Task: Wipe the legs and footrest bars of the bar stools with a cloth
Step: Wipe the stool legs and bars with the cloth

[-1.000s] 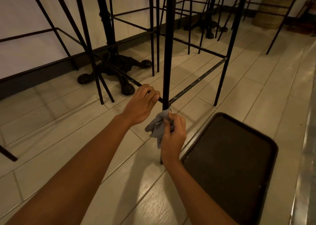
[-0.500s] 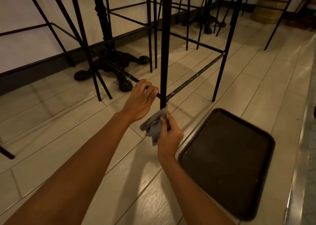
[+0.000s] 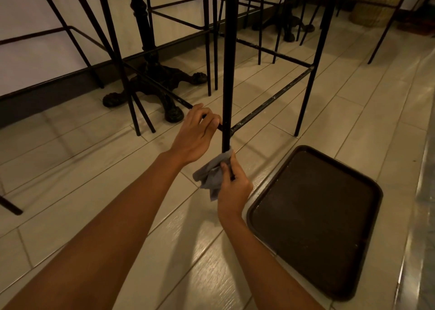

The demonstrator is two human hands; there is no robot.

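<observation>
Floor [image 3: 98,206]: pale plank-look tiles, glossy, dim warm light. Dark brown tray [image 3: 315,225] lies flat on it, just right of the hands. Right hand [image 3: 233,187] is closed around a grey cloth [image 3: 211,175], cloth wrapped on the nearest stool leg [image 3: 227,74] below the footrest joint. Leg's long axis runs near vertical; its foot is hidden behind hand and cloth, top cut off by frame. Left hand [image 3: 195,135] is curled loosely on the left footrest bar [image 3: 164,90], fingers over it. Right footrest bar [image 3: 273,100] runs up-right, paint chipped. Beyond: cast table base [image 3: 150,85], more stool legs, dark skirting, white wall. Woven basket [image 3: 376,8] far right, blurry.
</observation>
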